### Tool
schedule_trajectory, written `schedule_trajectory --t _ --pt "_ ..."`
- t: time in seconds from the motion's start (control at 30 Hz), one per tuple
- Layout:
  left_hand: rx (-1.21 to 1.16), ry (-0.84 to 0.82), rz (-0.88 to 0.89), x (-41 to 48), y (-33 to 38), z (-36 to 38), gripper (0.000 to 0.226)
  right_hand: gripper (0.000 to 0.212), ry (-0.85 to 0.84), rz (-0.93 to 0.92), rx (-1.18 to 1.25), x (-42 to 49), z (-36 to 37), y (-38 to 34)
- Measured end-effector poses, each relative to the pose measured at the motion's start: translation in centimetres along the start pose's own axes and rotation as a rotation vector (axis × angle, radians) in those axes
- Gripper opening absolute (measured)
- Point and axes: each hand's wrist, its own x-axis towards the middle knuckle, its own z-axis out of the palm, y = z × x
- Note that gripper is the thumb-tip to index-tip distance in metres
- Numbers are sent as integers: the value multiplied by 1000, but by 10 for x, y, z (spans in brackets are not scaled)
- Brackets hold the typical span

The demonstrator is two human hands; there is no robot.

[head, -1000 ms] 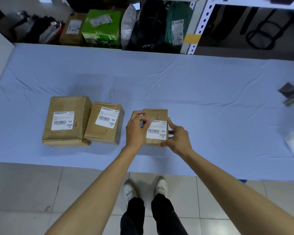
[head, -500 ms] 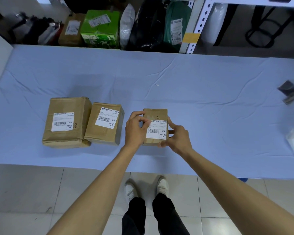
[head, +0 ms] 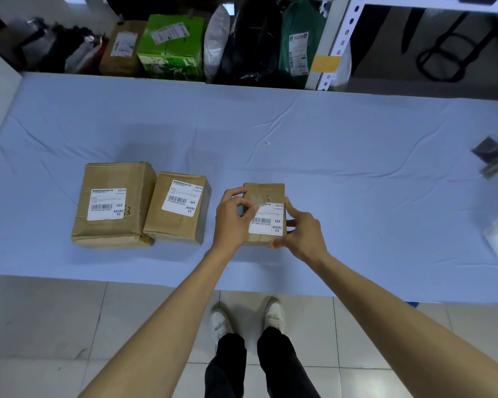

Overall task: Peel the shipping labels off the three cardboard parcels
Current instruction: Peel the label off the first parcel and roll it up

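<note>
Nearest: white shoes on floor tiles. Above them the L hand was curled, thumb & forefinger nipped together at the top-left corner of the 26/42 label; whether that corner had actually come up, can't tell. R hand cupped the small parcel from its right side, fingers bent round the edge, thumb at the near corner, bracing it on the blue-clothed table not far from the front edge. Risks, imo: a fast or steep pull could tear the label or strip the cardboard skin w/ it; if the R grip slackened, the light box would slide on the cloth. Further left, apart, sat the mid parcel w/ 24/42 label, touching the big parcel w/ 25/42 label, both flat, untouched. Beyond: shelf, green box, bags.
</note>
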Motion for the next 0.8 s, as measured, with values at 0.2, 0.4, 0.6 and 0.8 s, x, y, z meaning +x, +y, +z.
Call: schedule_trajectory --t 0.2,0.4,0.6,0.8 --pt "-1 -21 -2 -1 3 -1 10 107 3 -2 -11 0 0 -1" --pt "7 -27 0 -1 5 -3 13 107 2 3 -8 0 0 -1" --pt "8 -36 -3 -1 4 -2 15 108 4 -2 8 0 0 1" --pt "5 -38 -2 -1 7 -2 19 107 -13 -14 28 -1 1 1"
